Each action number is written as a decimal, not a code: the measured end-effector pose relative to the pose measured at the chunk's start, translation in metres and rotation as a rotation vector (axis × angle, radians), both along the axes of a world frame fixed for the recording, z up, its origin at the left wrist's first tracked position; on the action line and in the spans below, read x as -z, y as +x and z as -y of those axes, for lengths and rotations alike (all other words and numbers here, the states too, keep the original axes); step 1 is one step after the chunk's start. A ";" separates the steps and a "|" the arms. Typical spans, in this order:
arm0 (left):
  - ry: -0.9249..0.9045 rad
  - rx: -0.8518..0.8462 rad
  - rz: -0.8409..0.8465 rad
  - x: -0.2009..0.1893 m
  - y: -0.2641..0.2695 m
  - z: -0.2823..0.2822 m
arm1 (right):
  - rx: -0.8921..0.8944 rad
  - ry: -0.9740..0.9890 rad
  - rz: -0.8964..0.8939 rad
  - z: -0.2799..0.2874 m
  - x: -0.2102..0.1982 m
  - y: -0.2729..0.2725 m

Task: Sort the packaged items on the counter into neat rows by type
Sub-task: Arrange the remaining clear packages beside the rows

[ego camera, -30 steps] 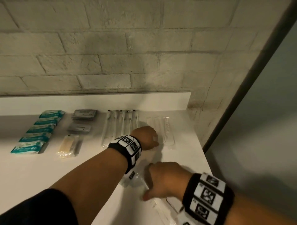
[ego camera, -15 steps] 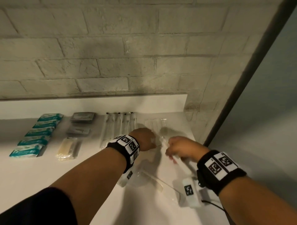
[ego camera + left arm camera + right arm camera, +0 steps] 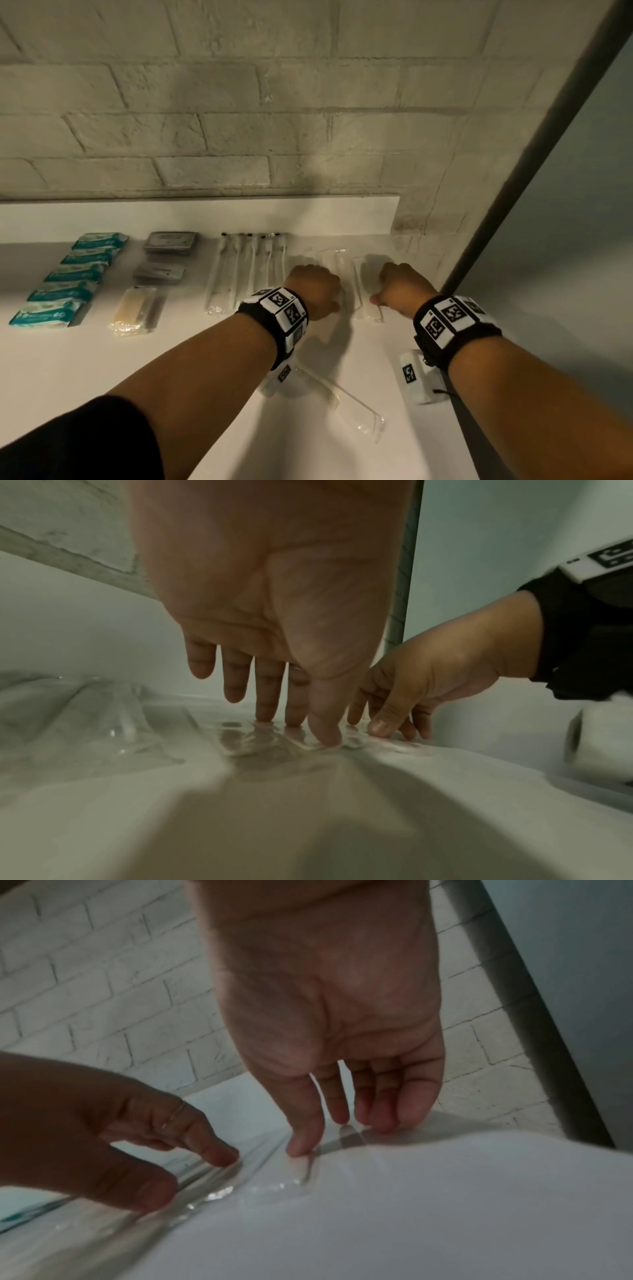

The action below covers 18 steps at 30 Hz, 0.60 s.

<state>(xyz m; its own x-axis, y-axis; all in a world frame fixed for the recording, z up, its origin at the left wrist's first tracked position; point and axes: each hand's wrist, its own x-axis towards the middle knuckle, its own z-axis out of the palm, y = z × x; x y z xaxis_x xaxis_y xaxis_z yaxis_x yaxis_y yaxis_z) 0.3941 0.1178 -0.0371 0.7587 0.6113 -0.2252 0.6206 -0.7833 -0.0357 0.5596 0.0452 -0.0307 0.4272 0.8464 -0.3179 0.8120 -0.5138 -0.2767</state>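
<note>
Clear comb packets (image 3: 329, 261) lie in a row at the back right of the white counter (image 3: 102, 377). My left hand (image 3: 317, 286) presses straight fingers (image 3: 265, 712) down on these packets. Just to its right, my right hand (image 3: 397, 284) pinches one more comb packet (image 3: 359, 291) between thumb and fingers and holds it down flat at the row's right end. The right wrist view shows the thumb (image 3: 301, 1148) on that packet (image 3: 294, 1177). Another packaged comb (image 3: 346, 404) lies loose near the counter's front, under my left forearm.
Further left stand rows of toothbrush packs (image 3: 246, 270), grey sachets (image 3: 169, 243), a yellowish pack (image 3: 135, 310) and teal packets (image 3: 68, 274). A brick wall backs the counter. Its right edge meets a dark post (image 3: 513, 188).
My right hand has carried a comb packet from the counter's front up to the row and set it beside my left hand. The left hand has stayed on the row.
</note>
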 end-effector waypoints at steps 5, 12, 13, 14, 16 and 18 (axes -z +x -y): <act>0.039 -0.022 -0.024 -0.001 0.004 -0.001 | 0.010 0.024 0.040 -0.002 0.001 -0.005; 0.012 -0.038 -0.019 -0.002 0.006 -0.001 | -0.011 -0.063 0.133 -0.009 -0.005 -0.017; 0.008 -0.035 -0.020 -0.002 0.006 -0.001 | -0.004 -0.057 0.139 -0.009 -0.005 -0.017; 0.006 -0.034 -0.016 -0.002 0.006 -0.002 | 0.008 -0.048 0.135 -0.010 -0.005 -0.017; 0.015 -0.037 0.019 -0.002 0.006 -0.002 | 0.040 -0.029 0.087 -0.013 -0.009 -0.013; 0.019 -0.048 0.090 -0.001 0.008 -0.001 | 0.058 -0.030 0.054 -0.017 -0.013 -0.004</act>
